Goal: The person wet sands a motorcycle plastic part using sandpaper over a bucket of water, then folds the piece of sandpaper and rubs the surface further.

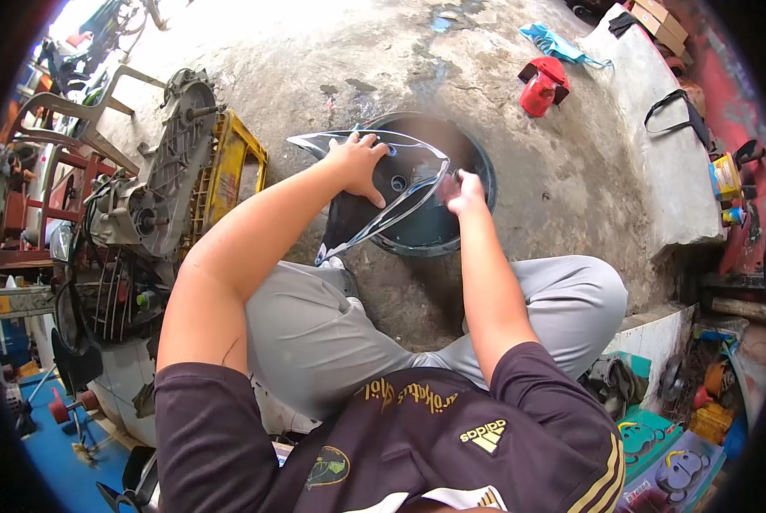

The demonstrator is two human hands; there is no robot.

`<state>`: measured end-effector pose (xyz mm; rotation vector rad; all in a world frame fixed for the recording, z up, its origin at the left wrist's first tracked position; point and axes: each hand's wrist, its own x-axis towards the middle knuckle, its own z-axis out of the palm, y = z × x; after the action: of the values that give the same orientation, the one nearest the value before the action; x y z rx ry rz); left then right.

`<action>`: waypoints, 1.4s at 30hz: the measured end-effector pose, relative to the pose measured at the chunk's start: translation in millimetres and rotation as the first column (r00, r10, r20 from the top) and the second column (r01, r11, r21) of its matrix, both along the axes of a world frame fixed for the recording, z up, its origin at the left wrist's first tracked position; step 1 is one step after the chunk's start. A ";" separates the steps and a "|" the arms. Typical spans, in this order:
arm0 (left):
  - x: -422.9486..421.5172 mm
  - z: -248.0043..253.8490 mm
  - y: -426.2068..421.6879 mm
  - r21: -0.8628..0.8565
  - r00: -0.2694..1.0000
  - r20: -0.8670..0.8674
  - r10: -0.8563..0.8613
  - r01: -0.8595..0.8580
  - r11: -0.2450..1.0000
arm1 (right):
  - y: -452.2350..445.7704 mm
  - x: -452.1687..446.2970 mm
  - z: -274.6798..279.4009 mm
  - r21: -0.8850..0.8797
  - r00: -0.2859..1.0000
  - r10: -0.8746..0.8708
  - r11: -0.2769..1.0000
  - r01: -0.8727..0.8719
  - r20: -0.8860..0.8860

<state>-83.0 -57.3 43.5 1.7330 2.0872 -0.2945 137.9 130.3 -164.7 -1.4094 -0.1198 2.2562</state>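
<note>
A roughly triangular dark panel with a clear, shiny rim (374,224) lies tilted over the left part of a round dark basin (480,158) on the floor. A small round fitting (398,183) shows inside its outline. My left hand (360,168) grips the panel near its far edge, fingers over it and thumb on the near side. At the panel's right corner, my right hand (467,192) has its fingers curled together and is smeared by motion. What the right fingers hold, if anything, cannot be made out. Part of the basin's inside is hidden by the panel.
To the left, a metal engine casing (139,184) leans by a yellow crate (229,175), with a chair (92,107) behind. A red plastic part (543,88) and a blue cloth-like item (558,43) lie on the concrete floor. A pale ledge (678,162) runs along the right.
</note>
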 end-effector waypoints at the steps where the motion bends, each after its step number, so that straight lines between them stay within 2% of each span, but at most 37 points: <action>1: -0.7 0.0 0.5 -0.011 1.000 0.000 0.000 0.000 1.000 | 9.3 -1.2 7.8 0.077 0.997 0.006 0.997 -0.011 0.072; 2: -0.9 -0.2 0.5 -0.012 1.000 0.000 0.001 -0.001 1.000 | 18.9 -2.2 16.0 0.163 0.998 0.036 0.986 -0.045 0.060; 4: 0.6 -3.0 -1.2 -0.005 0.999 -0.035 -0.001 0.001 1.000 | 23.4 -6.2 69.5 0.329 0.984 0.145 0.929 -0.171 0.100; 6: 0.9 -0.8 -0.5 -0.024 1.000 -0.029 0.000 -0.001 1.000 | 17.2 -18.7 132.0 0.444 0.941 0.277 0.831 -0.337 0.195; 7: 1.0 1.5 0.6 -0.040 1.000 -0.028 0.002 -0.003 0.999 | -0.6 -22.0 175.2 0.530 0.901 0.337 0.729 -0.433 0.274; 9: 2.5 3.5 2.5 -0.049 1.000 -0.029 0.005 -0.006 0.999 | -18.8 -32.8 229.8 0.511 0.729 0.490 0.521 -0.684 0.478; 10: 3.8 4.3 3.7 -0.062 0.999 -0.042 0.008 -0.011 0.998 | -23.8 -38.6 248.3 0.507 0.728 0.488 0.522 -0.686 0.482; 12: 5.7 4.0 5.4 -0.080 0.998 -0.065 0.004 -0.009 0.997 | -30.7 -46.1 272.3 0.441 0.444 0.632 0.176 -0.880 0.635; 13: 6.4 3.8 5.5 -0.078 0.998 -0.058 0.001 -0.005 0.997 | -34.3 -46.2 278.1 0.435 0.442 0.629 0.178 -0.883 0.640; 16: 6.6 3.8 5.1 -0.088 0.997 -0.077 0.000 -0.007 0.996 | -37.6 -43.7 288.7 0.395 0.330 0.648 0.049 -0.917 0.686; 17: 6.1 3.7 4.9 -0.084 0.997 -0.072 0.000 -0.006 0.996 | -35.1 -40.6 284.5 0.391 0.327 0.645 0.048 -0.919 0.691; 20: 3.2 2.7 4.1 -0.093 0.998 -0.056 0.015 -0.020 0.995 | -21.6 -25.7 245.6 0.402 0.485 0.577 0.276 -0.873 0.657; 21: 2.7 1.1 4.7 -0.094 0.998 -0.055 0.012 -0.017 0.995 | -19.5 -19.5 225.7 0.399 0.482 0.578 0.274 -0.875 0.658; 23: 2.6 -0.8 5.3 -0.095 0.998 -0.055 0.009 -0.014 0.995 | -16.5 -8.5 176.1 0.518 0.830 0.322 0.662 -0.542 0.456; 25: 2.6 -1.3 5.5 -0.105 0.997 -0.075 -0.001 -0.007 0.994 | -3.4 -2.9 100.8 0.426 0.905 0.132 0.848 -0.315 0.405; 27: 1.5 0.6 4.7 -0.107 0.998 -0.070 -0.002 -0.005 0.994 | -10.7 0.0 75.2 0.264 0.921 0.111 0.939 -0.220 0.372; 29: 0.3 1.7 2.6 -0.109 0.998 -0.063 -0.004 -0.003 0.994 | -27.6 -2.2 66.5 0.172 0.934 0.051 0.978 -0.118 0.353; 32: -2.7 0.1 -0.9 -0.096 0.999 -0.040 -0.003 -0.001 0.995 | -40.8 -12.6 65.2 0.207 0.896 0.037 0.968 -0.142 0.442; 35: -7.6 -3.9 -9.0 -0.062 1.000 -0.024 -0.002 0.001 0.998 | -44.4 -23.5 63.4 0.151 0.802 0.038 0.976 -0.158 0.596; 36: -10.9 -6.7 -12.6 -0.027 1.000 0.018 0.004 -0.003 1.000 | -41.7 -15.9 70.8 0.162 0.855 0.069 0.971 -0.176 0.514; 37: -12.5 -7.7 -16.3 0.006 0.998 0.062 0.006 -0.007 1.000 | 10.7 -7.5 -23.5 0.049 0.969 0.100 0.992 -0.113 0.227; 39: -12.0 -9.6 -22.8 0.006 0.998 0.069 0.015 -0.015 1.000 | 33.4 2.0 -8.3 0.065 0.983 0.012 0.998 -0.024 0.181; 40: -11.9 -10.2 -25.0 0.009 0.996 0.079 0.029 -0.030 1.000 | 34.4 0.6 17.6 0.132 0.990 0.012 0.991 -0.031 0.141; 41: -12.4 -10.5 -26.3 0.010 0.996 0.082 0.027 -0.028 1.000 | 34.5 1.0 49.2 0.198 0.995 0.015 0.980 -0.036 0.104; 42: -12.1 -10.8 -27.5 0.019 0.997 0.073 0.030 -0.032 0.999 | 43.3 2.2 70.9 0.250 0.994 0.106 0.962 -0.110 0.030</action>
<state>-95.1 -84.8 32.7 1.6954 2.0699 -0.1997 140.2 173.6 -93.8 -1.3138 -0.4817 2.2231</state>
